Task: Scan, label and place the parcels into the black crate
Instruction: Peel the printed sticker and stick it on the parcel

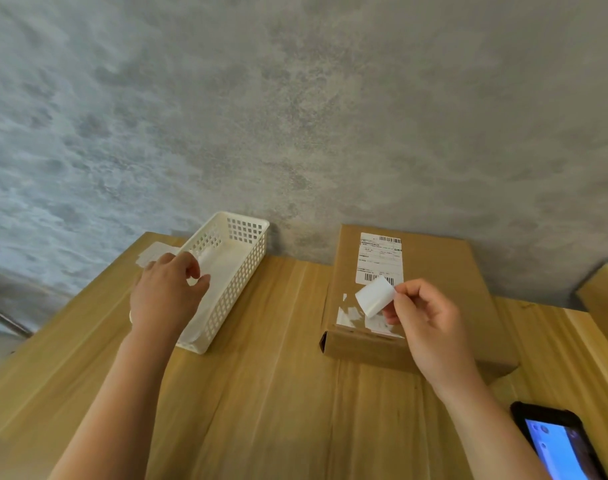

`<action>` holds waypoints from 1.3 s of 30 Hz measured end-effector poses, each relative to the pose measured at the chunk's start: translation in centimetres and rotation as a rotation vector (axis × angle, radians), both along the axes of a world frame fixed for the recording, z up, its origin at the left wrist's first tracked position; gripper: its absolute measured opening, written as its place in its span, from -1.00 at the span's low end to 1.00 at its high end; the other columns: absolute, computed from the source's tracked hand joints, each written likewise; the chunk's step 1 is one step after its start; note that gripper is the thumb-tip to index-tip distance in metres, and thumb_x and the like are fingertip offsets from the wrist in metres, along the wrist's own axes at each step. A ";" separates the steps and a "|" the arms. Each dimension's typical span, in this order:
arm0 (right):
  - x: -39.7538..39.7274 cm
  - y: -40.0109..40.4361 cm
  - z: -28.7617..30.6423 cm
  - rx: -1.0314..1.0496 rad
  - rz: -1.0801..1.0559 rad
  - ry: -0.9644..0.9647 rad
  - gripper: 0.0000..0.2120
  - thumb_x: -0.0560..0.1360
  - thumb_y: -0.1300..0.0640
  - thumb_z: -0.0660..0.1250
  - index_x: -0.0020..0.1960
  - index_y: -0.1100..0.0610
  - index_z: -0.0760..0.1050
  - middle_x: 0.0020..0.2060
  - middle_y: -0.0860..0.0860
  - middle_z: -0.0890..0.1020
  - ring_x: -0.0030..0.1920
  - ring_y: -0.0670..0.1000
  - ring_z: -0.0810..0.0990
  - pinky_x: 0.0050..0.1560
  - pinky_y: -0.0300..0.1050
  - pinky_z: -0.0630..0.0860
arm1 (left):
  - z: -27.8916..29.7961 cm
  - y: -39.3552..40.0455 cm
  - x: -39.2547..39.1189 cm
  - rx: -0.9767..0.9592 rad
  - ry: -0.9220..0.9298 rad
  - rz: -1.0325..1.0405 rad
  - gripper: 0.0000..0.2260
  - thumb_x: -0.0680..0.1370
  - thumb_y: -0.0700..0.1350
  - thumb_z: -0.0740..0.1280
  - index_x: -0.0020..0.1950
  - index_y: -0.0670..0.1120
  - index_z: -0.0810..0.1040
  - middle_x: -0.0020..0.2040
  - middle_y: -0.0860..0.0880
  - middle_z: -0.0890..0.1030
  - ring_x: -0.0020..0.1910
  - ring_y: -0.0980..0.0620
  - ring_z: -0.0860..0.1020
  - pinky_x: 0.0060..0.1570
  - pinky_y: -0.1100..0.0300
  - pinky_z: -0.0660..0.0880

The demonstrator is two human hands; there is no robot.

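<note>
While my right hand pinches the curled white label just above the parcel, whose long axis runs away from me, my left hand hovers loosely curled, holding nothing, over the white basket.

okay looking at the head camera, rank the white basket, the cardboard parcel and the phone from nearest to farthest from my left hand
1. White basket: the left hand is over its near-left rim, fingers reaching inside.
2. Cardboard parcel: across the table to the right, against the wall.
3. Phone: far right, at the table's near edge, screen lit.
</note>
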State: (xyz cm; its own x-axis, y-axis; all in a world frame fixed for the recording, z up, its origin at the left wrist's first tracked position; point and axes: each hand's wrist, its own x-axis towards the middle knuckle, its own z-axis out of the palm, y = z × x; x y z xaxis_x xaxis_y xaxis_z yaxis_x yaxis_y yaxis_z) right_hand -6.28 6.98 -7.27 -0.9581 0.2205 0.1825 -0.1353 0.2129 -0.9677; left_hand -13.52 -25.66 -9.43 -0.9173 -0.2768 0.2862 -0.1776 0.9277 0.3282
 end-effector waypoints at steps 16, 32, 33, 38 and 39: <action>1.4 0.9 0.3 -0.024 -0.010 0.042 -0.82 0.59 0.30 0.27 -0.15 0.15 0.55 -0.28 0.03 0.67 -0.27 -0.07 0.63 -0.20 -0.20 0.56 | 3.9 13.4 5.2 0.405 0.191 -0.722 -0.94 0.52 0.02 0.37 -0.08 0.06 0.57 -0.15 0.23 0.59 -0.04 0.21 0.54 -0.01 0.33 0.42; 4.1 4.0 0.0 0.000 -0.084 0.104 -0.89 0.57 0.20 0.35 -0.09 0.03 0.57 -0.18 -0.05 0.69 -0.09 -0.01 0.67 0.00 -0.06 0.58 | 2.6 21.1 6.0 0.265 0.336 -0.913 -0.93 0.49 -0.02 0.33 -0.09 0.02 0.55 -0.15 0.17 0.60 -0.09 0.13 0.52 -0.11 0.10 0.46; 4.2 4.3 -0.3 0.029 -0.110 0.109 -0.97 0.55 0.11 0.35 -0.06 0.01 0.57 -0.14 -0.06 0.68 -0.05 -0.02 0.65 0.01 -0.09 0.56 | 2.6 21.2 5.9 0.299 0.324 -0.895 -0.94 0.49 -0.03 0.33 -0.10 0.01 0.55 -0.16 0.17 0.60 -0.10 0.14 0.52 -0.10 0.14 0.46; 4.0 6.5 -2.2 0.211 -0.363 -0.003 -0.73 0.51 -0.05 0.40 0.15 -0.07 0.43 0.03 -0.19 0.56 0.01 -0.12 0.55 -0.04 -0.20 0.50 | 2.8 21.9 5.5 0.779 0.065 -0.772 -0.89 0.51 -0.20 0.40 -0.15 0.00 0.55 -0.21 0.14 0.61 -0.20 0.20 0.53 -0.17 0.29 0.45; 4.0 6.9 -2.3 0.193 -0.373 -0.037 -0.74 0.51 -0.05 0.40 0.14 -0.08 0.42 0.02 -0.19 0.57 -0.02 -0.12 0.57 -0.07 -0.21 0.50 | 2.8 22.0 5.4 0.873 0.009 -0.750 -0.88 0.52 -0.22 0.39 -0.15 -0.01 0.55 -0.23 0.12 0.61 -0.25 0.18 0.52 -0.20 0.24 0.46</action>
